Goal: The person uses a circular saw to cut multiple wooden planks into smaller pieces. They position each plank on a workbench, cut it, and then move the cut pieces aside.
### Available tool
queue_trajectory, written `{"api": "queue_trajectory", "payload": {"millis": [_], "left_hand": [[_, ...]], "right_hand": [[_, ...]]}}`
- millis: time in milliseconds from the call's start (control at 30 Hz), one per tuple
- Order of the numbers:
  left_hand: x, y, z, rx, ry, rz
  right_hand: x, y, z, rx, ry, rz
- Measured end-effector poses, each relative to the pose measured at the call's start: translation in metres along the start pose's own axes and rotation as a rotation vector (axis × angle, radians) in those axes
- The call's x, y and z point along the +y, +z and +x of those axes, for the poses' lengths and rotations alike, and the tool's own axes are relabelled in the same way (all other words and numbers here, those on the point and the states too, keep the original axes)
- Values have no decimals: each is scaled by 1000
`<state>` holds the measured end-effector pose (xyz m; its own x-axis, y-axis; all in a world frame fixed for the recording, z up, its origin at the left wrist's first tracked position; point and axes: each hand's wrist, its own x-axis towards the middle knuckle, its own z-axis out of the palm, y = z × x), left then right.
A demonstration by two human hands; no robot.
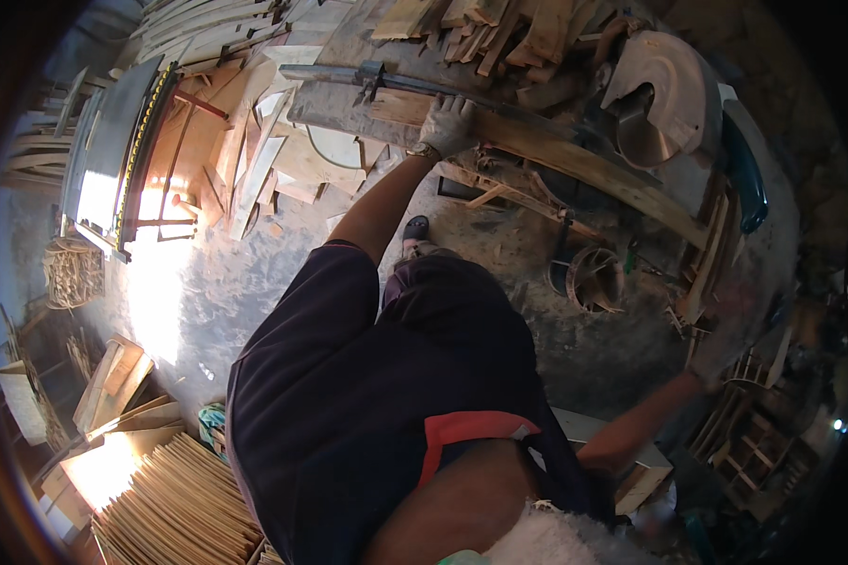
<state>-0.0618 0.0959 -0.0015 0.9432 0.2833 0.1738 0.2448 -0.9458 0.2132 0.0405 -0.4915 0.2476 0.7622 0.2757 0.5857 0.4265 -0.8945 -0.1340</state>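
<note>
My left hand (449,127), in a pale work glove, lies over a long wooden board (584,168) and grips it near its left part. The board rests on a narrow bench with a dark metal rail (400,83) along its far side. At the board's right part stands a miter saw with a grey rounded blade guard (664,89) and a round metal blade (643,137). My right arm reaches out to the lower right. The right hand (714,363) is dim and smeared there, away from the board, and its fingers cannot be made out.
Wood offcuts (499,28) are heaped behind the bench. Thin sheet pieces (311,155) cover the floor at left, beside a dark panel rack (127,155). A round bucket-like container (595,280) stands under the bench. Stacked slats (179,508) lie at lower left.
</note>
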Motion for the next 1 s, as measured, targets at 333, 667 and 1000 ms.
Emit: {"api": "queue_trajectory", "payload": {"millis": [333, 667, 1000], "left_hand": [[6, -6, 1, -15, -13, -28], [56, -1, 26, -105, 59, -138], [60, -8, 28, -153, 15, -151]], "right_hand": [[-147, -36, 186, -359, -45, 448], [-161, 36, 230, -906, 226, 294], [-158, 74, 47, -689, 523, 397]]}}
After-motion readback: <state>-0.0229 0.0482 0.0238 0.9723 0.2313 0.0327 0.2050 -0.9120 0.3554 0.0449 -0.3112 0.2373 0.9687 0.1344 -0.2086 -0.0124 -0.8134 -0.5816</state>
